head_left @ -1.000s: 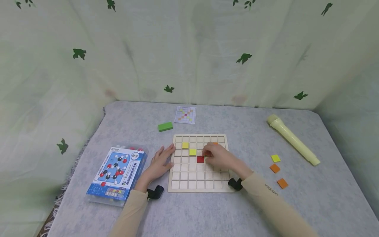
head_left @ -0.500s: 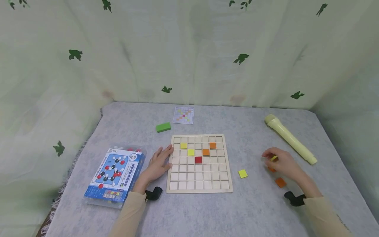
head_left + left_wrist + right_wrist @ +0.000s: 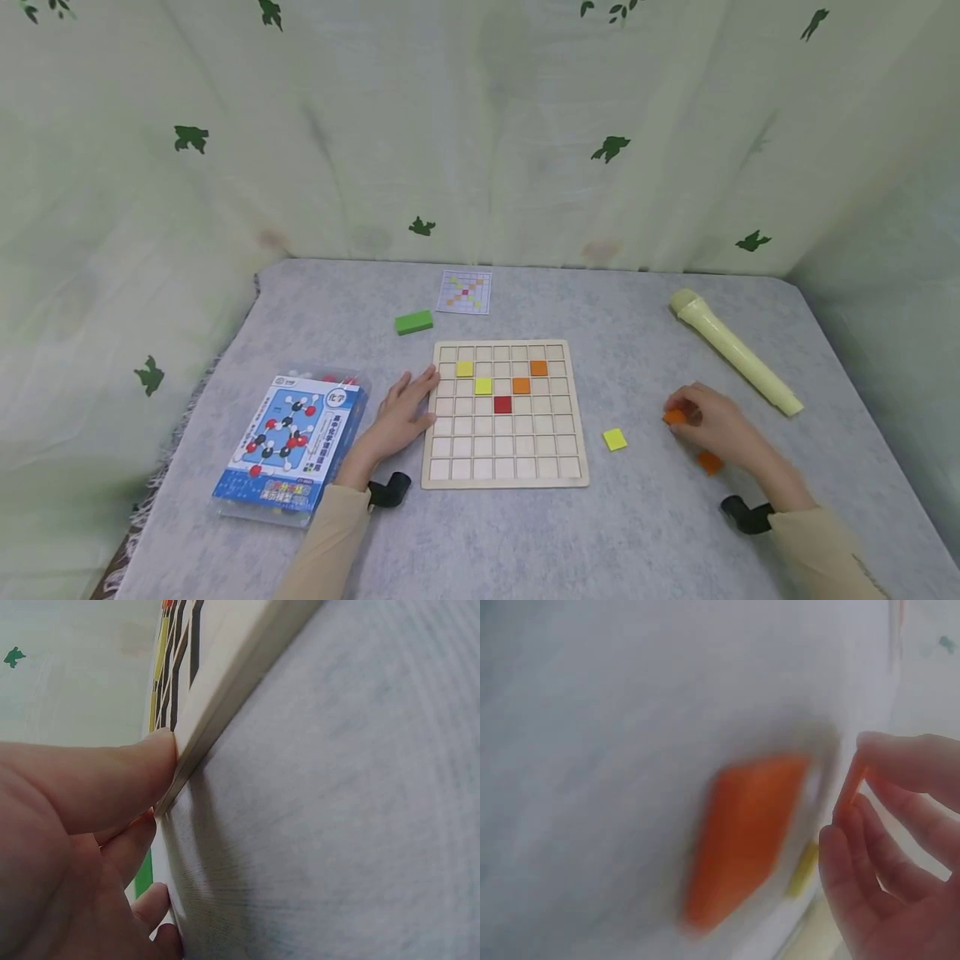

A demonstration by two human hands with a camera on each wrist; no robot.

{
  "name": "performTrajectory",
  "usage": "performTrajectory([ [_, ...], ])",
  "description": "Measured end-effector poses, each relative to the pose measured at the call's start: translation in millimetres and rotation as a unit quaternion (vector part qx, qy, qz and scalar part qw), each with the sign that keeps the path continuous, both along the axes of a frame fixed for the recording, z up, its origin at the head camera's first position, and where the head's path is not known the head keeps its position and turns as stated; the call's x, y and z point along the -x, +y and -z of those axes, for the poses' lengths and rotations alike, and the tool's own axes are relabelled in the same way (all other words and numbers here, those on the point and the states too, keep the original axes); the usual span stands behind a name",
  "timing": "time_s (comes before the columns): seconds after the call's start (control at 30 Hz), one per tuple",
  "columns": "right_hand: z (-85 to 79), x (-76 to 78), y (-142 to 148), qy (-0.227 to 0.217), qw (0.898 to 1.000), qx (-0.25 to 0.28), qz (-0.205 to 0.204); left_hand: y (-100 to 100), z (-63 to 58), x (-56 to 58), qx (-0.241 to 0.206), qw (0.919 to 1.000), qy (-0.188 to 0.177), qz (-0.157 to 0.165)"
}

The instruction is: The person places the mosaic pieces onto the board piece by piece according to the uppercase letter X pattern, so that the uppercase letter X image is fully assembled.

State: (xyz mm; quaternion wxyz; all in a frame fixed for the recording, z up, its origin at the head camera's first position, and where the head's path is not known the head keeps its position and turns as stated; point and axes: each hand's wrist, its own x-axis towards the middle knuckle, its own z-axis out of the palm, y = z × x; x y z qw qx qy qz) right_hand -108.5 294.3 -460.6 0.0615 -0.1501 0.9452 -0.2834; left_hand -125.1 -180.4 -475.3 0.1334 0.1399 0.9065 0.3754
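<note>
My right hand (image 3: 712,425) pinches an orange tile (image 3: 675,416) between thumb and fingertips, to the right of the board. Edge-on, that same tile (image 3: 850,787) shows in the right wrist view. A second orange tile (image 3: 709,462) lies on the cloth beneath the hand, and a yellow tile (image 3: 802,868) lies beyond it. At the wooden grid board (image 3: 504,481), my left hand (image 3: 397,421) rests with extended fingers along the left edge; its thumb (image 3: 127,776) touches the side. On the board are two yellow tiles (image 3: 483,386), two orange tiles (image 3: 521,386) and a red tile (image 3: 502,405).
Another yellow tile (image 3: 615,439) lies right of the board. Behind the board are a pattern card (image 3: 464,292) and a green block (image 3: 414,322). A boxed molecule model set (image 3: 288,446) stands at left, a pale yellow microphone-shaped object (image 3: 735,350) at right.
My right hand has gone from the board to the loose tiles at right and picked up an orange one, uncovering the board's orange tiles. My left hand has stayed at the board's edge.
</note>
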Motion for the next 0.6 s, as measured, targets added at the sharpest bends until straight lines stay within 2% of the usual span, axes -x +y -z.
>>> performTrajectory([
  [0.27, -10.7, 23.4, -69, 0.013, 0.998, 0.037, -0.058, 0, 0.5, -0.1, -0.003, 1.0, 0.001, 0.002],
  [0.43, -12.4, 34.3, -128, 0.006, 0.99, 0.066, -0.123, 0, 0.7, -0.4, -0.008, 1.0, 0.002, 0.002],
  [0.6, -11.0, 37.3, -186, -0.013, 0.98, 0.07, -0.188, 0, 0.8, -0.5, -0.007, 1.0, 0.001, 0.0],
])
